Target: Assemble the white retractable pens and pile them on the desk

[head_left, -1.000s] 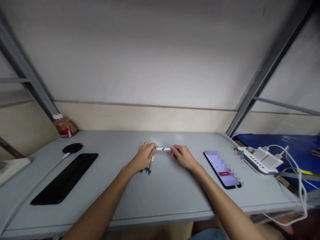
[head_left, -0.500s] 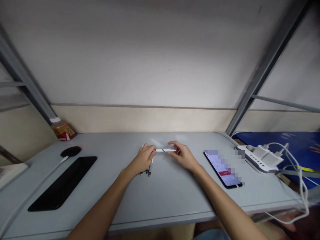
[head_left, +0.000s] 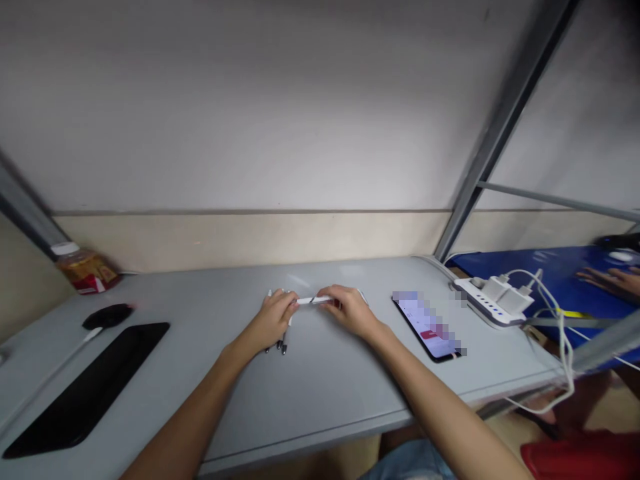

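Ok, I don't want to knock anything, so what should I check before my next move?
1. Left hand on the pen: ok, at its left part.
2. Right hand on the pen: ok, at its right part.
3. Pen's right end in view: not ok, right hand covers it.
4. Other pens lying loose: cannot tell, left hand partly hides them.
5. Lit phone clear of both hands: ok.

At your 12 o'clock: one wall (head_left: 275,107), grey-white above, cream lower band (head_left: 250,240), dark line between. Before you: one grey desk (head_left: 310,400), running up to the wall. At your 10 o'clock: one grey post (head_left: 25,208). At your 1 o'clock: a second post (head_left: 490,150), with crossbar (head_left: 550,199). At your 2 o'clock: one blue tabletop (head_left: 565,267). Light: soft, brightest mid-wall, glinting on the desk's far part.
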Demonstrator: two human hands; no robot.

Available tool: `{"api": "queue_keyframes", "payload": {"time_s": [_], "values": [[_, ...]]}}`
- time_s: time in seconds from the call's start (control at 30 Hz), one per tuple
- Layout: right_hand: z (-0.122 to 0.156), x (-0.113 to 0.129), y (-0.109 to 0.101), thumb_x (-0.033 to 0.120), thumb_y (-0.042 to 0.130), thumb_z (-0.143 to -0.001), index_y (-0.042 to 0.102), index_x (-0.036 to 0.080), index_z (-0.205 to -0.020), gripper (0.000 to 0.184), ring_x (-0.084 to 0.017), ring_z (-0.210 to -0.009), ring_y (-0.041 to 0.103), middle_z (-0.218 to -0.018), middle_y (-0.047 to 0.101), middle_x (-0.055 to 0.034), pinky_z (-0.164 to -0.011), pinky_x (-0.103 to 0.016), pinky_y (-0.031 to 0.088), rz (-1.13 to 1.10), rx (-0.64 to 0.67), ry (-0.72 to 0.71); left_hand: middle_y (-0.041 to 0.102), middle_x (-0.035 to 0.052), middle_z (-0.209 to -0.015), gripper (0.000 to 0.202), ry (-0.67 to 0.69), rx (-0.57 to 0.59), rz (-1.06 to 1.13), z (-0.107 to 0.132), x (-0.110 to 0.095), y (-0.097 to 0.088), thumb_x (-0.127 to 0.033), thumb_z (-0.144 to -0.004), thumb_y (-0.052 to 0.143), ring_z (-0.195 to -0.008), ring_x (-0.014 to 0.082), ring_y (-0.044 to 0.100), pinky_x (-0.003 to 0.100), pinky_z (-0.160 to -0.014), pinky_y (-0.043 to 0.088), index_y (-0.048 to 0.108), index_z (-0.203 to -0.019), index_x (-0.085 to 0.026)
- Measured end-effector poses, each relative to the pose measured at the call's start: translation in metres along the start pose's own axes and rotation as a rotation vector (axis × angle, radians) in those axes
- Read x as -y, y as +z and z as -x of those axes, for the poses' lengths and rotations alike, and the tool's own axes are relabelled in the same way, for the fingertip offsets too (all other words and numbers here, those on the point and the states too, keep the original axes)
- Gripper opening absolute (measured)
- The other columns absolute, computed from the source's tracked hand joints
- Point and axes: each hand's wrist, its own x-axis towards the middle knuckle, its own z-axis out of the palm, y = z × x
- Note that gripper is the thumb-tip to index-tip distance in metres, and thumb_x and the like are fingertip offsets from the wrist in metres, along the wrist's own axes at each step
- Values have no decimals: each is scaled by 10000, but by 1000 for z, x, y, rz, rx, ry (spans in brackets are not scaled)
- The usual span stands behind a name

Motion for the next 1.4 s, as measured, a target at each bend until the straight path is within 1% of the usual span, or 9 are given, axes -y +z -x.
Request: {"api": "queue_keyframes", "payload": {"time_s": [0.13,0.37,0.6,0.77,0.87,0.97,1.07,1.17,1.4], "values": [[0,-4,0,231,513,-920,656,208,-1068,207,-149,-767,562,-938,644,-75,-724,-256,410,24,-80,-26,527,-3,-767,296,-4,56,85,-1,-2,0,-349,-977,288,-724,163,489,291,-694,370,501,-826,-208],[-1,1,-2,403,492,-917,703,179,-857,314,-112,-560,447,-628,580,2,-568,-234,306,-53,47,194,549,22,-795,250,45,22,-10,0,3,3,-271,-956,320,-764,184,491,306,-718,382,542,-861,-208],[-4,-1,-1,461,555,-842,658,141,-751,349,-76,-443,288,-469,376,66,-460,-225,220,-544,128,488,573,25,-750,271,128,-46,-184,-1,-3,2,-218,-962,309,-775,193,463,320,-724,338,518,-790,-198],[-8,0,-2,422,692,-737,622,155,-807,285,-105,-611,531,-719,595,-5,-553,-221,402,-1006,-125,602,607,31,-909,234,103,-64,-90,0,-15,-4,-331,-964,363,-880,190,513,335,-819,360,553,-1032,-212],[-10,-2,-6,414,631,-792,569,180,-842,247,-120,-677,577,-804,594,-8,-605,-248,472,-1296,-266,639,605,32,-912,254,69,-78,-72,1,-15,-7,-359,-953,377,-880,187,527,342,-841,370,556,-1053,-210],[-9,-9,-12,377,575,-841,541,202,-938,203,-74,-458,412,-603,446,58,-401,-175,331,-1463,-317,659,606,34,-879,247,2,-129,-125,0,-9,-8,-364,-945,383,-872,197,528,348,-821,371,563,-996,-203],[-7,-14,-14,342,582,-852,488,273,-1080,255,-57,-392,225,-556,328,93,-349,-147,128,-1508,-322,633,624,49,-895,217,-77,-162,-216,-1,-3,-8,-351,-928,409,-897,224,523,359,-788,358,569,-932,-204],[-6,-16,-15,342,606,-846,442,339,-1116,316,-58,-398,185,-567,296,97,-365,-145,97,-1490,-297,592,634,57,-880,177,-128,-147,-289,-1,0,-7,-329,-901,442,-888,241,518,354,-742,345,569,-874,-209],[-6,-15,-16,359,613,-838,438,330,-1090,308,-55,-409,160,-581,287,94,-372,-157,85,-1447,-276,550,629,38,-801,106,-116,-61,-296,1,-1,-6,-260,-852,473,-847,238,509,334,-705,314,557,-806,-214]]}}
